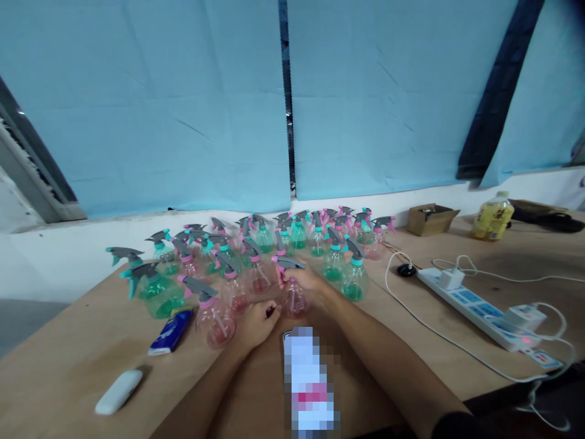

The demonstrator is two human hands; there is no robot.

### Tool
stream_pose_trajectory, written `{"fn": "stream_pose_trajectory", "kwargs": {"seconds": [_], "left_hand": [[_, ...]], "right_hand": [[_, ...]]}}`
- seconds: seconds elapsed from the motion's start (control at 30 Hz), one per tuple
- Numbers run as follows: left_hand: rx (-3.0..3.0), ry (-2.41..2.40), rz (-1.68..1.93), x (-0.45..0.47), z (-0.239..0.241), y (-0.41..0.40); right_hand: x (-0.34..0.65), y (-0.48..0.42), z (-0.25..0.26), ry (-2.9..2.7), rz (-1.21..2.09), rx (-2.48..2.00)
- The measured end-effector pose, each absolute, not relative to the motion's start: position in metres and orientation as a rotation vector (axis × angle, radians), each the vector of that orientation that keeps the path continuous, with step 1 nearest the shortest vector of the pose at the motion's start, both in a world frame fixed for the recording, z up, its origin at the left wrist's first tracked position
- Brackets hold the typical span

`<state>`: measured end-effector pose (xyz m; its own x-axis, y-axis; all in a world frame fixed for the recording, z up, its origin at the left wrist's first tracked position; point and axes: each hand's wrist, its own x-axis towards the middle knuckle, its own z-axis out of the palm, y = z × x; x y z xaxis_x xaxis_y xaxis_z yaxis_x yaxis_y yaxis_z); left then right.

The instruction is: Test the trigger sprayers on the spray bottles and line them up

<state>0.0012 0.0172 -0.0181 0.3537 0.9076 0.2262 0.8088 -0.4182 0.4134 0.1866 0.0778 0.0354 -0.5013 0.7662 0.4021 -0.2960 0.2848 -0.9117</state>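
My right hand [301, 277] is closed around the neck of a spray bottle [296, 300]. This bottle is clear and pinkish, with a grey and pink trigger head, and stands upright on the table. To its left, my left hand [259, 322] rests on the tabletop with fingers curled in a loose fist; no object shows in it. A pink spray bottle [217, 323] stands just left of that hand. Behind both hands are many more pink and green spray bottles [354, 280] with grey trigger heads. A phone [308, 378], its screen blurred out, lies between my forearms.
A blue packet [171, 331] and a white oval case [119, 392] lie on the left. On the right are a power strip [473, 308] with chargers and white cables, a small cardboard box [432, 221] and a yellow-labelled drink bottle [492, 217]. Blue curtains [183, 110] hang behind.
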Motion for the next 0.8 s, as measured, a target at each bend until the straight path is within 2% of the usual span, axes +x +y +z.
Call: {"fn": "stream_pose_trajectory", "kwargs": {"seconds": [0.8], "left_hand": [[2.378,1.545,0.617,0.0013,-0.0145,0.0142]], "right_hand": [[0.1891,0.0812,0.0325,-1.622,1.378,-0.427]]}}
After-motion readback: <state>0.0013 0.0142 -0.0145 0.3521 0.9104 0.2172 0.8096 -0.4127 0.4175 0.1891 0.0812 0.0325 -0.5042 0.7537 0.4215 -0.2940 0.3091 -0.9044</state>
